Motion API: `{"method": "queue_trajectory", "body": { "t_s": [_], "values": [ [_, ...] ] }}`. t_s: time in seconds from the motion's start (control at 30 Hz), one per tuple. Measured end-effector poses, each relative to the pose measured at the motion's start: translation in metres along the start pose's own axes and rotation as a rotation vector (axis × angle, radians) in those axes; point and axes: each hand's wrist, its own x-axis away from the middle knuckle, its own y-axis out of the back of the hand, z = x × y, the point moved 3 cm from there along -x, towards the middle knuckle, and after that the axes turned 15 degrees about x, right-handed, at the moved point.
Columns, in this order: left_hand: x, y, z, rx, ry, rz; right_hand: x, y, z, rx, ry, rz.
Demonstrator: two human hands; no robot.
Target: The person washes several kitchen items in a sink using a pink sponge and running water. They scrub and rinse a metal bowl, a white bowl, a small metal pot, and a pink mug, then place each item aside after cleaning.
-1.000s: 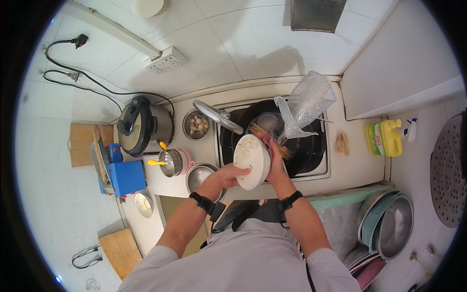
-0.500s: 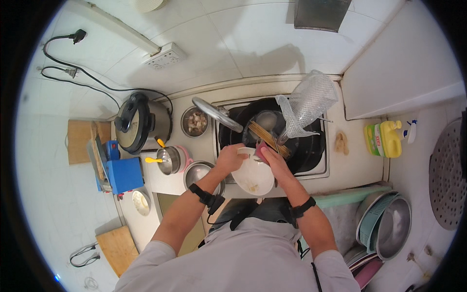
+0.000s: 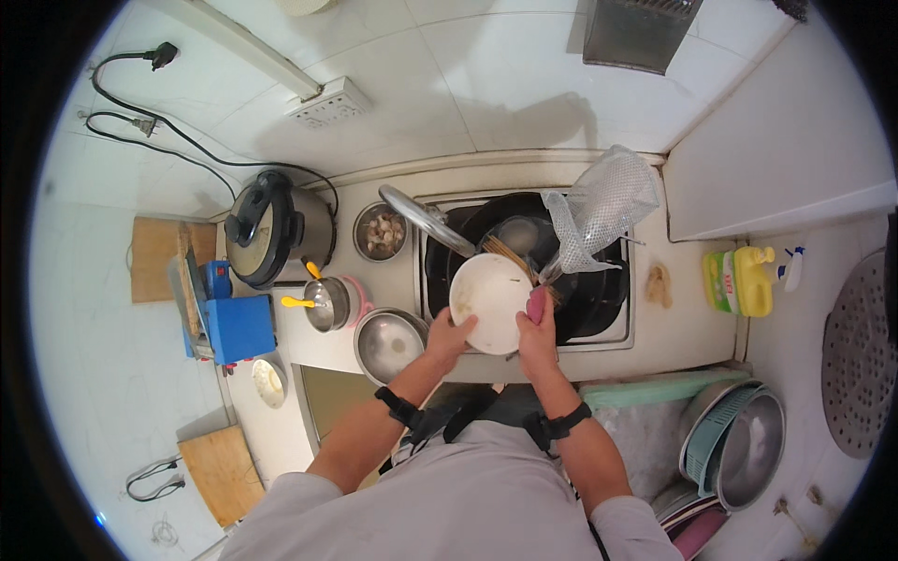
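A white bowl (image 3: 488, 299), its inside turned up with faint residue on it, is held above the near part of the sink. My left hand (image 3: 451, 340) grips its lower left rim, thumb on the inside. My right hand (image 3: 538, 342) is closed on a dark pink cloth or sponge (image 3: 537, 303) at the bowl's right edge. Behind the bowl, a bundle of chopsticks (image 3: 503, 249) lies in a black wok-like basin (image 3: 599, 304) set in the sink. A pot lid (image 3: 426, 221) leans on the basin's left side. The bowl hides part of the basin.
White netting (image 3: 613, 201) rises over the basin's right side. Left of the sink are a metal bowl (image 3: 388, 344), a bowl of garlic-like pieces (image 3: 382, 234), small pots with yellow handles (image 3: 327, 304) and an electric pressure cooker (image 3: 281, 229). A yellow detergent jug (image 3: 744, 282) stands right.
The bowl has moved up and away from me over the sink, and its inside now faces me more fully. My left hand has slid from its upper rim to the lower left.
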Motion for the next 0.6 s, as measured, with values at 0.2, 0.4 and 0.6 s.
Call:
{"method": "queue_trajectory", "body": {
  "t_s": [0.2,0.4,0.6],
  "values": [
    [-0.011,-0.006,0.011,0.249,-0.005,0.087,0.033,-0.014,0.019,0.327,0.363,-0.064],
    [-0.017,0.001,-0.029,-0.26,0.067,0.317,-0.019,-0.011,0.048,-0.116,0.037,0.495],
    [-0.01,-0.029,-0.024,0.185,0.139,0.451,-0.023,-0.03,0.035,-0.876,-0.113,0.681]
  ]
}}
